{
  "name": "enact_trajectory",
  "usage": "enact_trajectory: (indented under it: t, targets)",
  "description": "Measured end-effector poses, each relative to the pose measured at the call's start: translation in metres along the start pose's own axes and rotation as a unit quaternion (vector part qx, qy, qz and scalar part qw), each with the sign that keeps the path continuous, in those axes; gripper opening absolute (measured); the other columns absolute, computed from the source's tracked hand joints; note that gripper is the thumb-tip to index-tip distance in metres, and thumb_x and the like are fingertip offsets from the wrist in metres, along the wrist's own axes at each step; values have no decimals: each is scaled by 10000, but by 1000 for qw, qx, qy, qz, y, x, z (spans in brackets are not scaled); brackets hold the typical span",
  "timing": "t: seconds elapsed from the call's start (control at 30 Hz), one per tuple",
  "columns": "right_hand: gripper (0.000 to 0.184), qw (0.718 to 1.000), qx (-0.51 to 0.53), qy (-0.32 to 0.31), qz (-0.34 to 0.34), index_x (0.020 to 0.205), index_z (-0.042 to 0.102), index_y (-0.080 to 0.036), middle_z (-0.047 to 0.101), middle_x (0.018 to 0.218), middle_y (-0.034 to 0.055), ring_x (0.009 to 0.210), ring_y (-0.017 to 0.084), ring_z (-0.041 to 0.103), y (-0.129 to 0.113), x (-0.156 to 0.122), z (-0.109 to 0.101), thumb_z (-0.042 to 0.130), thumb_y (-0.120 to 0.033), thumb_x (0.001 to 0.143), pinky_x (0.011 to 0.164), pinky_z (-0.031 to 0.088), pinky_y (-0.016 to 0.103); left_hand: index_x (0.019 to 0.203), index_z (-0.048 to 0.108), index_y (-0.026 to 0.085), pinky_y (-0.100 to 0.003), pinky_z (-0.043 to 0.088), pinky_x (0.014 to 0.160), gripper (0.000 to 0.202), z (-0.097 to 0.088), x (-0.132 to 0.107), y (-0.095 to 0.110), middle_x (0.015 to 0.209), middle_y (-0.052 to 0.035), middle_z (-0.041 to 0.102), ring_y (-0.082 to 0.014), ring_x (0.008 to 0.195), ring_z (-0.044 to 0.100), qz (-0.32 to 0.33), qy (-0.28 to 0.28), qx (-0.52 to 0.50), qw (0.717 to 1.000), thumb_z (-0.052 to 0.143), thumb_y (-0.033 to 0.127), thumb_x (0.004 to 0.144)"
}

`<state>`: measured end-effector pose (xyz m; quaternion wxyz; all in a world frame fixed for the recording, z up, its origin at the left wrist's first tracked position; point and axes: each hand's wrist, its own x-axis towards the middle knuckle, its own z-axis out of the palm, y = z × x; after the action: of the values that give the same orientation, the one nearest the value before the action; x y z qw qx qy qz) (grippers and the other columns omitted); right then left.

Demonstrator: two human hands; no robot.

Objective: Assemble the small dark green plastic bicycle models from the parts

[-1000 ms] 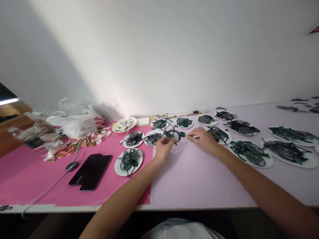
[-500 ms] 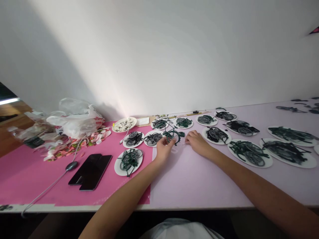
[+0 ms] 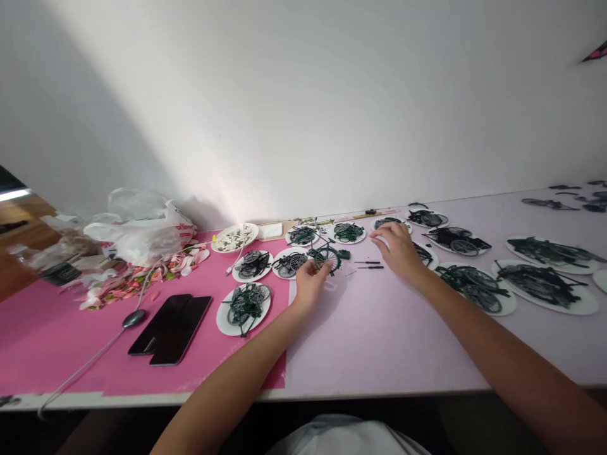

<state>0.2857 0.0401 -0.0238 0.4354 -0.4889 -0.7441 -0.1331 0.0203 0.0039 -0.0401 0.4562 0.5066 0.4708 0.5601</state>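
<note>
A green model bicycle [image 3: 326, 254] is pinched by its wheel in my left hand [image 3: 312, 281], at the middle of the table. My right hand [image 3: 394, 246] hovers near a plate of model parts [image 3: 385, 222], which it partly covers; its fingers are apart and I see nothing in them. Between the hands lie two thin dark tools [image 3: 372, 262] that look like small screwdrivers. A small dark green piece [image 3: 345, 254] sits just right of the bicycle.
White plates with dark bicycle parts [image 3: 244, 309] stand on both sides. A bowl of small pieces [image 3: 236, 237] is at the back. On the left are dark phones or tablets [image 3: 175, 328], a cable with a puck [image 3: 134, 318], petals [image 3: 123, 285] and plastic bags [image 3: 142, 230].
My right hand has moved right and up from beside the bicycle, and its fingers have spread. The two thin tools now show on the table. My left hand keeps holding the bicycle.
</note>
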Motion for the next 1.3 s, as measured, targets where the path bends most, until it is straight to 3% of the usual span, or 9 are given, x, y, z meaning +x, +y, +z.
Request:
enact_trajectory:
  t: [0.07, 0.23, 0.3, 0.43, 0.57, 0.83, 1.07, 1.3]
  targets:
    - [172, 999, 7, -41, 14, 989, 728, -217, 669, 1058, 125, 1086, 322, 561, 3, -3, 3, 570, -286, 982, 968, 460, 488, 646, 561, 193, -263, 365, 603, 462, 0, 0, 1, 581, 35, 477, -125, 606, 461, -2, 4, 3, 1000, 867, 539, 668]
    - [203, 966, 56, -249, 45, 1049, 750, -233, 729, 1007, 89, 1027, 280, 626, 17, -19, 13, 729, -298, 858, 893, 489, 385, 700, 603, 187, -274, 389, 629, 427, -1, -1, 1, 617, 16, 539, -145, 643, 508, -11, -5, -12, 1000, 861, 527, 681]
    - [236, 958, 64, -273, 57, 1062, 750, -227, 736, 988, 82, 970, 261, 647, 21, -24, 15, 739, -262, 828, 855, 491, 355, 701, 606, 184, -274, 391, 630, 423, 0, 0, 0, 620, 12, 544, -145, 645, 512, -11, -5, -10, 1000, 864, 519, 680]
    - [127, 945, 60, -308, 92, 950, 755, -211, 731, 920, 73, 850, 223, 659, 24, -25, 15, 709, -237, 835, 780, 478, 307, 679, 583, 187, -264, 384, 623, 416, -1, 0, 2, 619, 18, 534, -136, 639, 499, 2, 0, 6, 1000, 851, 504, 697]
    - [68, 927, 10, -347, 143, 882, 741, -209, 701, 945, 88, 908, 226, 645, 22, -22, 9, 708, -250, 840, 802, 451, 289, 645, 523, 192, -255, 350, 613, 409, -2, 0, 7, 598, 38, 480, -119, 616, 459, 26, 10, 26, 999, 816, 462, 740]
    - [115, 887, 46, -421, 183, 966, 686, -216, 711, 1016, 90, 871, 232, 647, 17, -25, 0, 620, -232, 873, 750, 460, 298, 649, 506, 192, -255, 345, 613, 415, -3, 3, 4, 614, 30, 503, -121, 622, 473, 35, 3, 27, 999, 797, 467, 759]
    - [70, 898, 43, -418, 128, 881, 677, -206, 705, 986, 103, 887, 241, 638, 11, -26, 1, 628, -252, 860, 753, 469, 305, 676, 555, 182, -255, 386, 635, 423, -4, 6, -3, 631, 16, 537, -138, 657, 511, 40, 4, 26, 999, 811, 514, 738]
    - [194, 897, 106, -414, 113, 1080, 646, -254, 677, 934, 62, 812, 212, 633, -13, -23, -4, 581, -339, 919, 716, 472, 287, 670, 525, 192, -254, 360, 625, 417, -3, 2, 4, 626, 25, 518, -128, 633, 477, 39, 2, 35, 999, 793, 502, 747]
